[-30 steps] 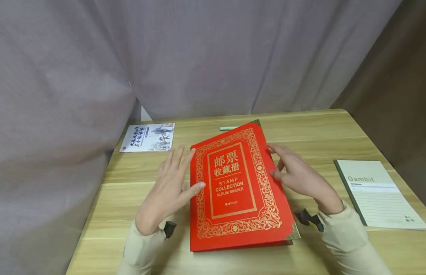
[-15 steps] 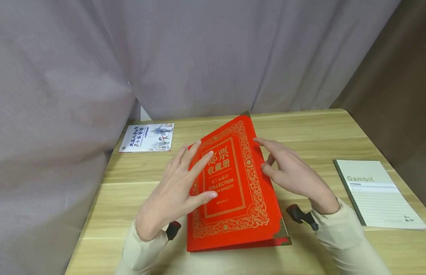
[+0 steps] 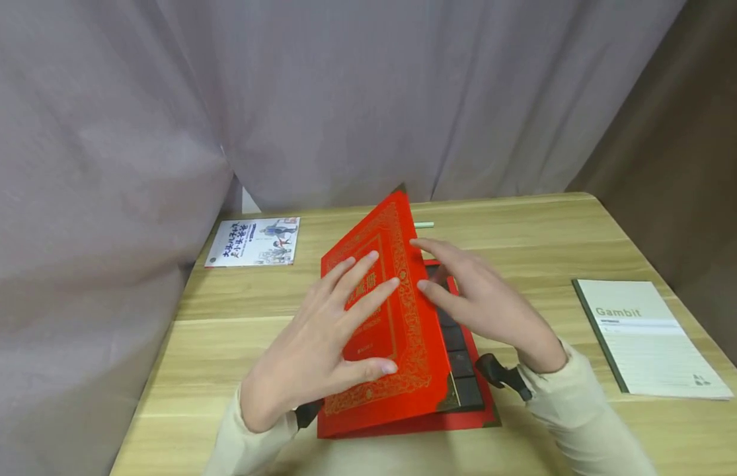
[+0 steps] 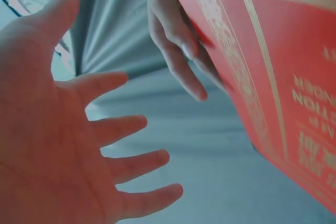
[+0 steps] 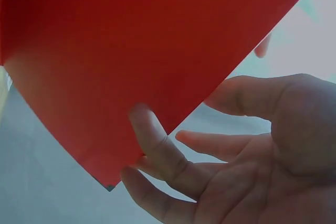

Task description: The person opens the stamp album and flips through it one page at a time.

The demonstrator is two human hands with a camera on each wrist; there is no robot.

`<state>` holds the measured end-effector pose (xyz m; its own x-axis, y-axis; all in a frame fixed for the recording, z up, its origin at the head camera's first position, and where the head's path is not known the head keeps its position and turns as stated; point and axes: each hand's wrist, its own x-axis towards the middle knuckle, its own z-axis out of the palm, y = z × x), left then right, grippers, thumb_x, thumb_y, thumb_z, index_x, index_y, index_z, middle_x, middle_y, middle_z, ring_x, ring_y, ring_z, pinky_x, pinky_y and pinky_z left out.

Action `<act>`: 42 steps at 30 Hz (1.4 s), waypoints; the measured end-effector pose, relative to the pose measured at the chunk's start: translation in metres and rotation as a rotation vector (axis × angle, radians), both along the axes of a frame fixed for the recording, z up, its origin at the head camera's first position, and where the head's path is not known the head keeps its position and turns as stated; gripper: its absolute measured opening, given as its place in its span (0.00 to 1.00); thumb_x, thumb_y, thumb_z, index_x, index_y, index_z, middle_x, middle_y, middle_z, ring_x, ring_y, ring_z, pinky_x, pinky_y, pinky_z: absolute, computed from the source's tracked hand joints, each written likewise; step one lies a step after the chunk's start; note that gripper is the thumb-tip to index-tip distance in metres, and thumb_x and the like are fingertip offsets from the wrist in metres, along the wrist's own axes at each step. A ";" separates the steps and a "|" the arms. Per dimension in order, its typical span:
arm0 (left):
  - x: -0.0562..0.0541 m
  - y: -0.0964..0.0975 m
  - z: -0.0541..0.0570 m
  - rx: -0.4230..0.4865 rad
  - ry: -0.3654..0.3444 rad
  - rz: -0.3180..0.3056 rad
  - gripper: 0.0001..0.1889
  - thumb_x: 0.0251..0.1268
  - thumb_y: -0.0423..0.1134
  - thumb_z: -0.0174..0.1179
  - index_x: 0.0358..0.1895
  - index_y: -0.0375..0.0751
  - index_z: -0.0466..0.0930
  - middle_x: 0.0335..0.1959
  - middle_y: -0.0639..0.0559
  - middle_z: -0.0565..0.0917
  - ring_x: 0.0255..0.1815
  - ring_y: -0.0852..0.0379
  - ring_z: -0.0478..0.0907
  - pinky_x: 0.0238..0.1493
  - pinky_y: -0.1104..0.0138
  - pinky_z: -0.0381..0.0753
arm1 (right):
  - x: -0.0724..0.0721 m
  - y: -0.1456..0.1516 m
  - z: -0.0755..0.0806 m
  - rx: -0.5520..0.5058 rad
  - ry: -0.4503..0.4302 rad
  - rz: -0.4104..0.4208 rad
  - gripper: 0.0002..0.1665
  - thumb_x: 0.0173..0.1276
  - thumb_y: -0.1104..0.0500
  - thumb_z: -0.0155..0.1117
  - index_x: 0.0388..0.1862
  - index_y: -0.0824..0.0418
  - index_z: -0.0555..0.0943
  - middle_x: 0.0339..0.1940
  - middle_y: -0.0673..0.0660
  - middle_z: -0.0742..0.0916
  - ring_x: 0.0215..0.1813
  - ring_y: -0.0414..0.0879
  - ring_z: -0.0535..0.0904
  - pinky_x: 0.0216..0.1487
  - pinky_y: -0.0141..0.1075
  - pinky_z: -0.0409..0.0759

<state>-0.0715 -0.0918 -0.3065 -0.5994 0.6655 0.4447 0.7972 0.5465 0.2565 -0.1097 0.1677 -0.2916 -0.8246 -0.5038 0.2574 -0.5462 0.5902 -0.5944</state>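
A red stamp album with gold print lies on the wooden table [image 3: 225, 317]. Its front cover [image 3: 404, 330] stands half raised and leans left. My right hand [image 3: 463, 291] pinches the cover's free edge, thumb on the outer face and fingers on the inner face [image 5: 131, 51]. Dark pages [image 3: 457, 360] show under the lifted cover. My left hand [image 3: 326, 330] is spread flat over the cover's outer face. From the left wrist its palm [image 4: 63, 145] faces the cover [image 4: 283, 77] with fingers straight and apart; contact is not clear.
A small illustrated booklet [image 3: 253, 242] lies at the back left. A green-spined "Gambit" notebook [image 3: 644, 337] lies at the right. A pale green pen [image 3: 424, 225] sits just behind the album. A grey curtain [image 3: 344, 99] hangs behind and to the left.
The album's cover has risen from nearly flat to half open, swinging left. My right hand followed its edge leftward. My left hand moved from beside the album onto the cover's face.
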 end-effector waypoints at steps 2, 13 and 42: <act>0.004 0.001 0.001 0.012 0.025 -0.034 0.43 0.68 0.71 0.52 0.78 0.48 0.62 0.82 0.45 0.52 0.78 0.36 0.53 0.68 0.36 0.63 | 0.003 -0.003 0.000 -0.016 0.015 0.029 0.34 0.72 0.62 0.65 0.75 0.64 0.67 0.53 0.55 0.85 0.43 0.42 0.82 0.37 0.40 0.80; 0.026 0.004 0.007 0.062 0.139 -0.175 0.48 0.51 0.67 0.72 0.72 0.46 0.68 0.78 0.41 0.61 0.75 0.37 0.60 0.71 0.43 0.62 | 0.015 -0.019 -0.006 -0.125 0.070 0.139 0.39 0.75 0.62 0.62 0.81 0.60 0.59 0.61 0.52 0.84 0.50 0.39 0.84 0.46 0.40 0.82; 0.044 -0.030 0.006 0.086 0.031 -0.051 0.28 0.64 0.68 0.60 0.56 0.51 0.83 0.77 0.49 0.65 0.72 0.46 0.64 0.64 0.47 0.73 | -0.037 -0.012 -0.061 -0.094 -0.161 0.096 0.40 0.76 0.55 0.62 0.80 0.64 0.58 0.76 0.61 0.70 0.68 0.56 0.76 0.61 0.57 0.77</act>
